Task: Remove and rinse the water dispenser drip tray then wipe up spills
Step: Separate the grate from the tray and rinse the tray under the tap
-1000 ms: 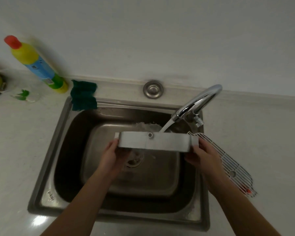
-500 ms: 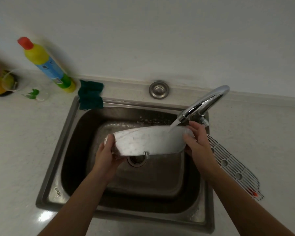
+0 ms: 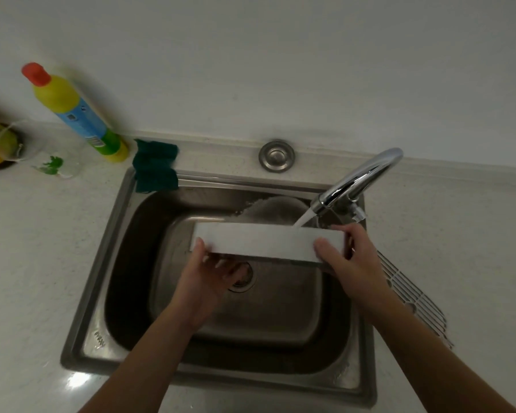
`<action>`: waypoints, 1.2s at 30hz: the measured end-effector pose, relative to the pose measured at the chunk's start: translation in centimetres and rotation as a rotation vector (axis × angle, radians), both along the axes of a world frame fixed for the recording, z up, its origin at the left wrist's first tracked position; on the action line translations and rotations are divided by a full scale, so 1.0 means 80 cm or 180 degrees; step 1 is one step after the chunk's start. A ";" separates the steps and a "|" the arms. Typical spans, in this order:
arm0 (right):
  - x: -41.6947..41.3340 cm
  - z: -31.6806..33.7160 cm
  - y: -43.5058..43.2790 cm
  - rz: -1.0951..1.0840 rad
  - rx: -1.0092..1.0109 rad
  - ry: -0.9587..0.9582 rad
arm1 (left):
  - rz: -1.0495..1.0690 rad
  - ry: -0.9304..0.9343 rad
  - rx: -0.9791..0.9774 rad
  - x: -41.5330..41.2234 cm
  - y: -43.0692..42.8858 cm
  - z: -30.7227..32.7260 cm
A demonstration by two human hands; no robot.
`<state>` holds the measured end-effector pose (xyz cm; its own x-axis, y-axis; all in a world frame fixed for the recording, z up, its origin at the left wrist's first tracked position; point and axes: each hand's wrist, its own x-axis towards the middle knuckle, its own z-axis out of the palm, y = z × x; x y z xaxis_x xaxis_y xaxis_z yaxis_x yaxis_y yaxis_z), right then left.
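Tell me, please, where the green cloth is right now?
The green cloth drapes over the sink's back-left rim, beside the yellow bottle.

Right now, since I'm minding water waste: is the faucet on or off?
On: a stream runs from the faucet spout onto the drip tray.

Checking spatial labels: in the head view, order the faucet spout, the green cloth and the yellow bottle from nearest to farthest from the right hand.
From the right hand:
1. Faucet spout, just above it.
2. Green cloth, at the sink's back-left corner.
3. Yellow bottle, farther left against the wall.
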<state>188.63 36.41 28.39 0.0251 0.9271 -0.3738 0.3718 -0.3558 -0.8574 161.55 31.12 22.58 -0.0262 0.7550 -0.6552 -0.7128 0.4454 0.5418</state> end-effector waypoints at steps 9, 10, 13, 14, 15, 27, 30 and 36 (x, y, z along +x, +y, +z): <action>-0.005 -0.012 -0.038 0.0852 0.1265 -0.0598 | 0.0086 -0.0365 -0.0375 0.065 -0.001 0.015; -0.001 -0.014 -0.036 0.0912 0.1110 -0.0592 | 0.0107 -0.0274 -0.0349 0.065 0.001 0.015; 0.016 -0.022 -0.021 0.1281 0.0522 -0.0699 | 0.0097 0.0309 -0.0279 0.051 0.007 0.010; 0.022 -0.023 -0.012 0.1386 0.0403 -0.0812 | 0.0134 0.0525 -0.0246 0.044 0.011 0.007; 0.027 -0.025 0.000 0.1451 0.0368 -0.0969 | 0.0182 0.0722 -0.0202 0.037 0.015 0.006; 0.055 -0.019 0.093 0.0262 0.0433 -0.1512 | -0.1304 0.4223 0.0928 -0.019 0.045 0.041; 0.054 -0.018 0.091 0.0391 0.0414 -0.1448 | -0.1755 0.4847 0.1077 -0.026 0.047 0.054; 0.069 -0.023 0.035 0.0968 0.0376 -0.1839 | -0.1912 0.5888 0.1450 -0.037 0.033 0.072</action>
